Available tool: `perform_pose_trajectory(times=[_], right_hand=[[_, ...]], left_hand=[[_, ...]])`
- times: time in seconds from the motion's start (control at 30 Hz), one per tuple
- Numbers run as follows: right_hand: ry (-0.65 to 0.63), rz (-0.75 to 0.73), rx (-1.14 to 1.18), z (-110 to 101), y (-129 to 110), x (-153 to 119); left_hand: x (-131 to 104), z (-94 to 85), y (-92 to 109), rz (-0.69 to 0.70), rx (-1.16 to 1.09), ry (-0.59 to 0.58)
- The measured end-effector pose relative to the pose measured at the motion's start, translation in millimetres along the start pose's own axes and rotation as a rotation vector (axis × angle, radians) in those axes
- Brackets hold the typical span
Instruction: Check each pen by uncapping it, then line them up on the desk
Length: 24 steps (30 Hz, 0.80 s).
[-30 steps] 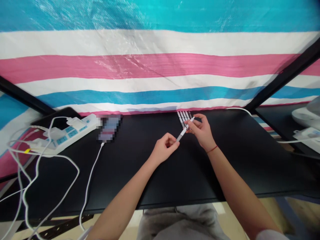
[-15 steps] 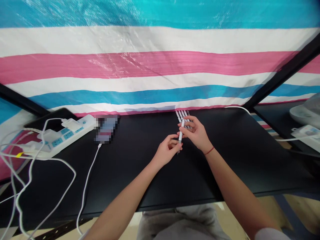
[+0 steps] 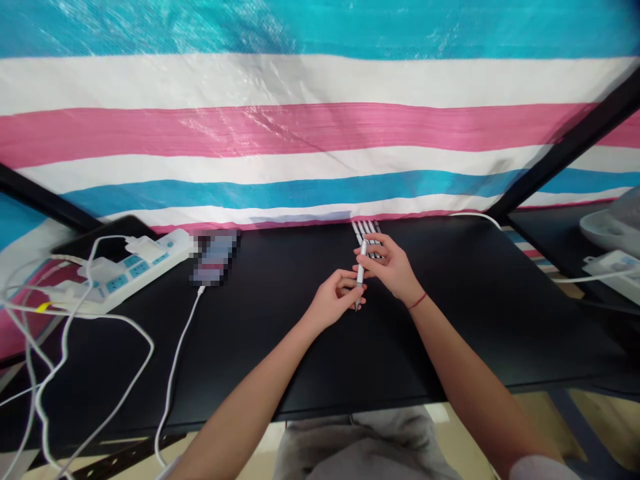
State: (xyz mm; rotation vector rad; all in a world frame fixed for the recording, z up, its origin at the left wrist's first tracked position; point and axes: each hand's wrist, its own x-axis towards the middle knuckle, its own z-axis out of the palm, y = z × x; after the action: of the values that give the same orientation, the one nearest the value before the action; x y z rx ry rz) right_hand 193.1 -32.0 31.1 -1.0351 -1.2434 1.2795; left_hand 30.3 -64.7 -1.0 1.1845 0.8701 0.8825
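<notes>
A white pen [image 3: 361,267] with a grey lower part is held between both hands above the black table, its tip toward me. My left hand [image 3: 336,298] is closed on the lower end near the tip. With thumb and fingers, my right hand [image 3: 389,267] pinches the upper part; a thin red cord circles that wrist. Just beyond the right hand, several similar white pens [image 3: 361,230] lie side by side at the table's back edge, partly hidden by the fingers.
On the left, a white power strip [image 3: 145,267] carries plugs and tangled white cables [image 3: 65,347]. A blurred-out phone [image 3: 216,259] with a white charging cable [image 3: 175,360] lies beside it. Striped sheeting [image 3: 320,127] hangs behind the black table [image 3: 280,267]. At far right stands another power strip [image 3: 617,270].
The held pen has turned slightly between the hands, and its tip shows a little more below the left thumb. Both hands stay almost in place.
</notes>
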Motion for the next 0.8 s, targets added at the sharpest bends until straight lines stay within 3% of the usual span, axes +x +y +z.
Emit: perform_pose_trajectory(times=[0.8], right_hand=[[-0.018,0.015,0.048,-1.1,5.3,1.8]], left_hand=[[1.5,-0.6,-0.7,0.0,0.022,-0.001]])
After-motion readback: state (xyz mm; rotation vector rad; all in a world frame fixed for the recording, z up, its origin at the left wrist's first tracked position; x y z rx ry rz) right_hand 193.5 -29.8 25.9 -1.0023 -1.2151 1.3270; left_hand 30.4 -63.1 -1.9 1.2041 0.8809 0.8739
